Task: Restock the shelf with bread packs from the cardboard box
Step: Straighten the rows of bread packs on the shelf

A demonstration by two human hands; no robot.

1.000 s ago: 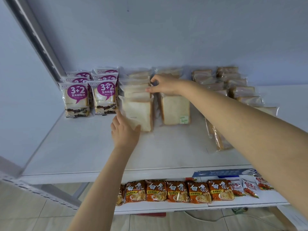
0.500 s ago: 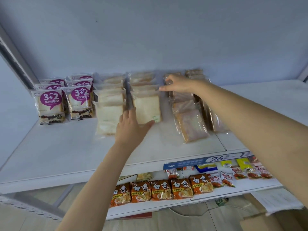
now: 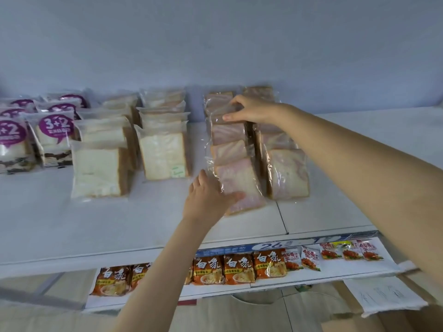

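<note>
Shelf (image 3: 143,224): white and flat; it carried all the bread stock listed here.
Pink marbled bread packs (image 3: 230,164): two rows in clear wrap stood right of the shelf's middle. They ran from its back wall toward its front edge, and the packs leaned and overlapped.
Your left hand (image 3: 207,201): it was flat-palmed with the fingers straight, pressed against the left side of the front pack in the left row. The thumb lay across that pack's lower face, toward the shelf's front edge.
Your right hand (image 3: 249,110): it was extended toward the shelf's back. The fingers curled over the top of a rear pack in the same row, with the thumb in front, pinching it.
White bread packs (image 3: 165,154): two rows stood left of the shelf's middle.
Purple "3+2" packs (image 3: 55,140): these were at the shelf's left end.
Noodle packs (image 3: 230,267): these lay in a line on the tier beneath the shelf.
</note>
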